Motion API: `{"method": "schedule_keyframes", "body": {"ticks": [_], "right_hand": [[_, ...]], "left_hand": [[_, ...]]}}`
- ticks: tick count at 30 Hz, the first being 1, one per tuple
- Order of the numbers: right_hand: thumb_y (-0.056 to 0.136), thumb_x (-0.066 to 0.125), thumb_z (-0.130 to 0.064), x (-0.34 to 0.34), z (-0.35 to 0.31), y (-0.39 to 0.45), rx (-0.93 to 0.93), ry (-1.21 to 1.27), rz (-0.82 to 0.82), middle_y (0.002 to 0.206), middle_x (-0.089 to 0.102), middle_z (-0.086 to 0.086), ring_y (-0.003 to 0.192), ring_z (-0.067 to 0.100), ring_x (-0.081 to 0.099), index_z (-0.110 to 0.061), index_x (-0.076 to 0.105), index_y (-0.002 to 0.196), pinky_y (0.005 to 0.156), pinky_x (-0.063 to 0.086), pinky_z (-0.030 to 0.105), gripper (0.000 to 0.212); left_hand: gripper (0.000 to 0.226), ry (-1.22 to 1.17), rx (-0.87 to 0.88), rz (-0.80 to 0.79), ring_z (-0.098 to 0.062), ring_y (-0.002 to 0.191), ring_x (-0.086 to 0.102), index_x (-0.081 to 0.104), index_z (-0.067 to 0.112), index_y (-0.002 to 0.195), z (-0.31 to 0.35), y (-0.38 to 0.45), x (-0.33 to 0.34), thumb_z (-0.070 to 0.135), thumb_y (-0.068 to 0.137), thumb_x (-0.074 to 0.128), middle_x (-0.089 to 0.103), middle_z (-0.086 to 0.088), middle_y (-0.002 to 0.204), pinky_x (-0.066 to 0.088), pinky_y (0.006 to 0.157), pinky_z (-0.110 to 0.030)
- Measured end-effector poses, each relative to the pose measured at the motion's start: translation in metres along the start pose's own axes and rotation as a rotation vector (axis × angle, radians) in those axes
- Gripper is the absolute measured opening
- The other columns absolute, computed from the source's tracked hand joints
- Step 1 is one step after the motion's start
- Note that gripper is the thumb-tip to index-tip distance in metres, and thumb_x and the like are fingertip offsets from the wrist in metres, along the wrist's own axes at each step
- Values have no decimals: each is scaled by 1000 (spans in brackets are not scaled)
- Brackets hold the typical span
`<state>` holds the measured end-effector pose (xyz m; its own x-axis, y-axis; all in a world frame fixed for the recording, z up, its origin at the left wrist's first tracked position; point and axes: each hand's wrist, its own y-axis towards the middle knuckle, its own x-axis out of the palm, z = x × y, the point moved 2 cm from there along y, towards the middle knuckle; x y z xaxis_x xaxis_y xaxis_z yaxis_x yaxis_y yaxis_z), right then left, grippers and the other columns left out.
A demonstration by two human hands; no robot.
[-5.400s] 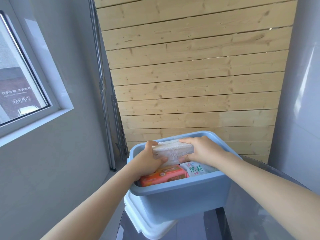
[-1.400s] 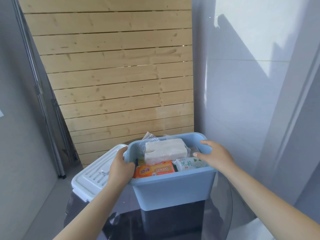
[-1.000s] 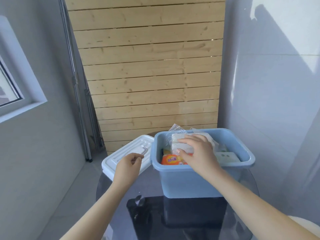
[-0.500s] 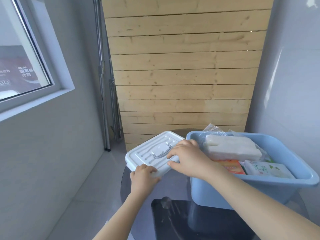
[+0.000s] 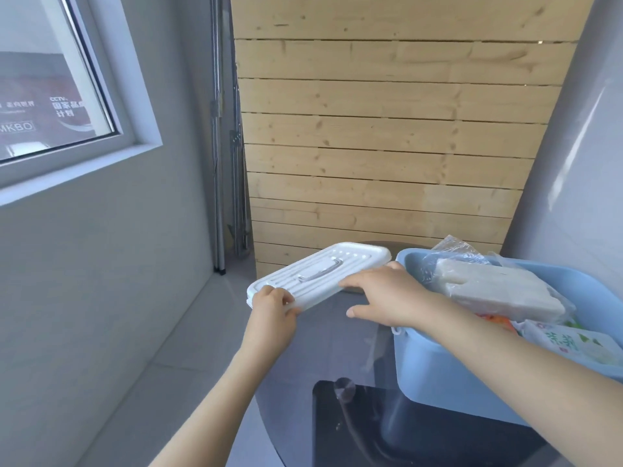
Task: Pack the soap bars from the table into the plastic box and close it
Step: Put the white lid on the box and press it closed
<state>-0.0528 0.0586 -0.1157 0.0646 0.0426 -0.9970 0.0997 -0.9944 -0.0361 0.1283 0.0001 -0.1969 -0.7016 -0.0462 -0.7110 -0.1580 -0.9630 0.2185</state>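
Observation:
The blue plastic box (image 5: 438, 375) stands at the right on a round glass table (image 5: 323, 342). It is full of soap bars: a pale bar in clear wrap (image 5: 499, 291) lies on top, a white and green pack (image 5: 573, 342) sits below it, and an orange pack is mostly hidden. The white ribbed lid (image 5: 320, 274) with a handle is left of the box, tilted. My left hand (image 5: 273, 308) grips its near left corner. My right hand (image 5: 387, 294) holds its right edge, next to the box rim.
A wooden slat wall (image 5: 387, 146) rises behind the table. Folded metal poles (image 5: 232, 156) lean in the corner to the left. A window (image 5: 50, 79) is set in the grey wall on the left. A pale wall stands close on the right.
Both hands left the box and took hold of the lid. The lid has lifted and tilted since half a second ago. My view has swung left.

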Motion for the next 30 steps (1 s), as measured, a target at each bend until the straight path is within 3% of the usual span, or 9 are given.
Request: {"method": "schedule_keyframes", "body": {"ticks": [4, 7, 9, 11, 13, 15, 22, 26, 30], "right_hand": [[88, 49, -48, -2, -8, 13, 15, 36, -6, 158, 14, 6, 144, 26, 11, -43, 21, 143, 112, 19, 42, 62], [92, 46, -44, -5, -16, 24, 17, 210, 33, 160, 3, 4, 146, 22, -4, -46, 24, 142, 112, 19, 44, 55], [92, 45, -42, -10, -26, 29, -12, 269, 88, 159, 8, 5, 146, 19, -5, -42, 35, 139, 113, 17, 42, 48], [92, 47, -41, -18, -38, 31, -70, 284, 128, 155, 25, 7, 145, 19, 3, -34, 47, 134, 113, 15, 38, 42], [90, 50, -41, -31, -50, 30, -135, 223, 206, 139, 46, 5, 136, 21, 20, -29, 57, 123, 108, 22, 35, 36], [88, 52, -43, -49, -57, 24, -180, 154, 331, 125, 56, -2, 124, 21, 31, -28, 60, 114, 101, 26, 33, 31], [83, 56, -48, -89, -24, -45, -46, 27, 670, 114, 61, -3, 116, 25, 39, -27, 63, 113, 93, 30, 32, 38], [81, 60, -47, -81, 14, -96, 113, -63, 727, 110, 63, 2, 111, 29, 45, -24, 66, 109, 85, 37, 34, 37], [80, 60, -49, -66, 51, -136, 251, -105, 659, 111, 62, 1, 107, 28, 45, -22, 64, 107, 83, 37, 35, 38]], "left_hand": [[3, -38, -55, -1, -16, 95, 49, 56, 17, 88, 9, -6, -33, 17, 88, 59, 46, 2, 99, 34, 76, -22], [5, -27, -86, -7, -15, 87, 51, 57, 16, 91, 13, -18, -56, 20, 89, 57, 49, 1, 103, 38, 62, -21], [11, -23, -103, -1, -13, 84, 52, 60, 15, 98, 12, -28, -73, 22, 90, 56, 51, 1, 106, 36, 53, -17], [15, -10, -97, 34, -12, 85, 52, 61, 14, 101, 10, -38, -94, 23, 90, 56, 53, 0, 108, 35, 56, -16], [15, -2, -67, 80, -11, 88, 51, 60, 14, 102, 11, -46, -112, 23, 91, 56, 53, 1, 108, 34, 58, -12], [14, -2, -15, 126, -10, 89, 50, 59, 15, 102, 18, -51, -128, 24, 91, 56, 52, 3, 106, 32, 58, -6], [10, -76, 268, 167, -7, 96, 48, 57, 17, 99, 75, -52, -128, 21, 91, 56, 49, 8, 105, 33, 67, -3], [16, -116, 418, 58, -9, 104, 43, 57, 8, 105, 108, -53, -89, 17, 91, 57, 46, 8, 105, 28, 74, 1], [17, -125, 538, -47, -12, 109, 41, 55, 5, 106, 137, -59, -48, 13, 90, 57, 45, 5, 107, 26, 80, 4]]}}
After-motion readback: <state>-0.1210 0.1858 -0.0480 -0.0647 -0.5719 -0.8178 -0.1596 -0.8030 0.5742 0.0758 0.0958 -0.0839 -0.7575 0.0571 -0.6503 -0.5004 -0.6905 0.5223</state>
